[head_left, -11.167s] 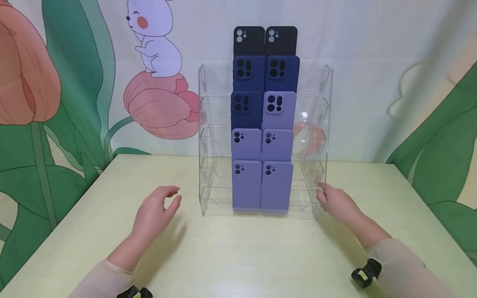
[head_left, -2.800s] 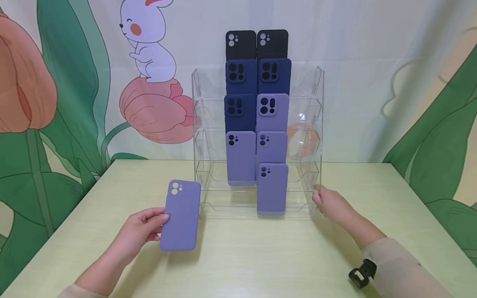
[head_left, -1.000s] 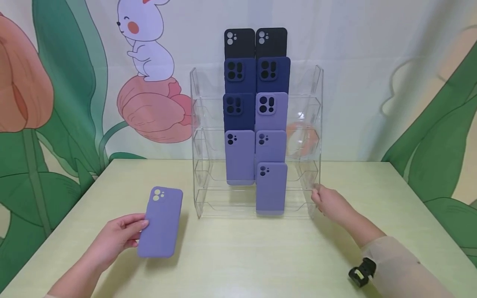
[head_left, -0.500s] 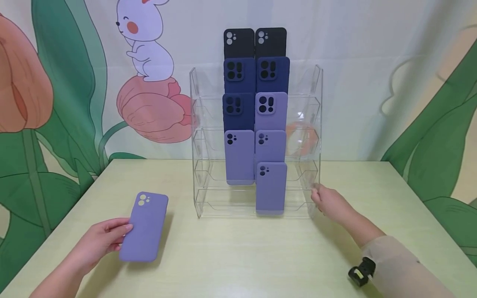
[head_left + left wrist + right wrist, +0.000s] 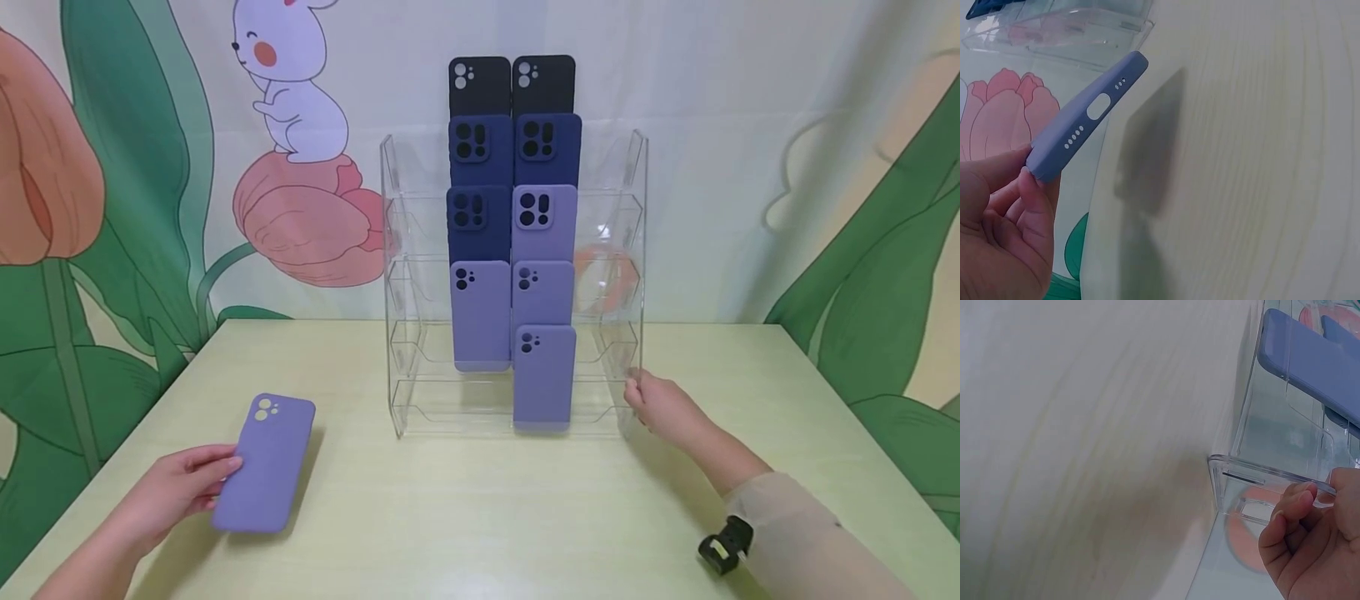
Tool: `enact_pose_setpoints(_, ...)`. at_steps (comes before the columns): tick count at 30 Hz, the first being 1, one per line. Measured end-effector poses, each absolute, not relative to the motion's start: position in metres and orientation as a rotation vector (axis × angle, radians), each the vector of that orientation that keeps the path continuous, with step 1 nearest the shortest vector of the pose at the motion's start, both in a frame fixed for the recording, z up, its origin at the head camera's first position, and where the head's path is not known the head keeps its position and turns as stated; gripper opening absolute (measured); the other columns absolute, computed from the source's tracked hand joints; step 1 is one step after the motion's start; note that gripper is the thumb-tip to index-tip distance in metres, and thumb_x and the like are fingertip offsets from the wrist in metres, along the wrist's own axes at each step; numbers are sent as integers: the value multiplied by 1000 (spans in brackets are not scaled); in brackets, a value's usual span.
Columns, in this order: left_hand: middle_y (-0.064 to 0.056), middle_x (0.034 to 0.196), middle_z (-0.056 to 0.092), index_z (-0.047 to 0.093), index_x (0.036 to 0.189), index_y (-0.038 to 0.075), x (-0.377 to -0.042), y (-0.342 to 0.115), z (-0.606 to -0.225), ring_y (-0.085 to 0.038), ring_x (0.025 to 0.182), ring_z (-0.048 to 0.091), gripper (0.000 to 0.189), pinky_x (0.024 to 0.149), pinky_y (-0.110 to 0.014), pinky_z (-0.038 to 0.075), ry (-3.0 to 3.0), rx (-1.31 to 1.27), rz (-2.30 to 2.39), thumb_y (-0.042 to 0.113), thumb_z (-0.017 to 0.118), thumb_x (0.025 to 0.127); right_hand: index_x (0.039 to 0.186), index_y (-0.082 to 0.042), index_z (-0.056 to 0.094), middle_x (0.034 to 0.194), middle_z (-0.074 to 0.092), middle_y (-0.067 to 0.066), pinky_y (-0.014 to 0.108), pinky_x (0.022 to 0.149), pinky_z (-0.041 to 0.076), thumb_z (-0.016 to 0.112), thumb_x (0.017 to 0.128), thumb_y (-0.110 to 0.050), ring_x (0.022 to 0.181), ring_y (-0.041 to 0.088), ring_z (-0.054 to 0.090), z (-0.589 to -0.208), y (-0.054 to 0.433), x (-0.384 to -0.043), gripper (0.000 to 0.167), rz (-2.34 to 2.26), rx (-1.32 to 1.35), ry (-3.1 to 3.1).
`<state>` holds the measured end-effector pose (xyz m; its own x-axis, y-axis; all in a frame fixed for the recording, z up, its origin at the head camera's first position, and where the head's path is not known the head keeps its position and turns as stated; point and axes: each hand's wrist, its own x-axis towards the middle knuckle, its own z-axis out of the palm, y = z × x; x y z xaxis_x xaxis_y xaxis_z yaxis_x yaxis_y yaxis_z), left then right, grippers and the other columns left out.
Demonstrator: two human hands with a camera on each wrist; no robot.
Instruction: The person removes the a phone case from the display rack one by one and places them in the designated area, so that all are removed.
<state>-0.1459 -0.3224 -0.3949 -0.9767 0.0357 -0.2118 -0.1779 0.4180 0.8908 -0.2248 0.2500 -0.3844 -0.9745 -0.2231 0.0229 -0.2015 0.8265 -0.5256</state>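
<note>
My left hand (image 5: 176,487) pinches a purple phone case (image 5: 266,467) by its left edge, over the table's left part. The left wrist view shows the case's bottom end (image 5: 1088,119), with its port cutouts and a shadow on the table. My right hand (image 5: 663,404) grips the right side panel of a clear acrylic rack (image 5: 468,404); in the right wrist view the thumb and fingers pinch the panel's edge. On the rack stand tiered phone cases: black ones at the top, navy below, purple at the bottom. The lowest tier holds one purple case (image 5: 545,379), on its right half.
The rack stands at the middle of a pale wooden table (image 5: 480,517). Behind it hangs a curtain (image 5: 720,167) printed with tulips and a rabbit. A black wrist camera (image 5: 726,546) sits on the right sleeve.
Over the earlier frames my left hand took the lower-left purple case from the rack. It has since carried it leftward and toward me. The right hand keeps its grip on the rack.
</note>
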Motion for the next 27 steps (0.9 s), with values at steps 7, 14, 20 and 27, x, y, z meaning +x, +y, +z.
enact_pose_setpoints(7, 0, 95, 65, 37, 128, -21, -145, -333, -398, -11, 77, 62, 54, 66, -27, 52, 2477, -130, 1570, 18, 55, 95, 132, 18, 33, 52, 42, 1, 30, 46, 34, 23, 97, -15, 45, 14, 36, -384, 250, -224, 49, -847, -345, 2964)
enact_pose_setpoints(14, 1, 94, 64, 39, 128, -20, -145, -340, -401, -9, 77, 61, 53, 66, -26, 52, 2490, -120, 1516, 18, 54, 96, 131, 18, 34, 53, 42, 1, 29, 46, 34, 24, 98, -16, 45, 14, 36, -384, 250, -224, 48, -834, -362, 2984)
enact_pose_setpoints(20, 1, 95, 65, 38, 128, -20, -145, -349, -402, -9, 77, 61, 54, 67, -27, 53, 2494, -123, 1491, 19, 55, 96, 131, 18, 35, 53, 42, 2, 29, 46, 34, 25, 97, -15, 45, 14, 37, -385, 251, -224, 48, -847, -355, 2983)
enact_pose_setpoints(27, 2, 94, 63, 39, 129, -19, -147, -358, -401, -9, 76, 59, 57, 67, -28, 53, 2502, -157, 1422, 23, 56, 95, 131, 18, 34, 53, 42, 1, 29, 46, 34, 25, 97, -14, 45, 14, 35, -385, 251, -227, 48, -834, -342, 2981)
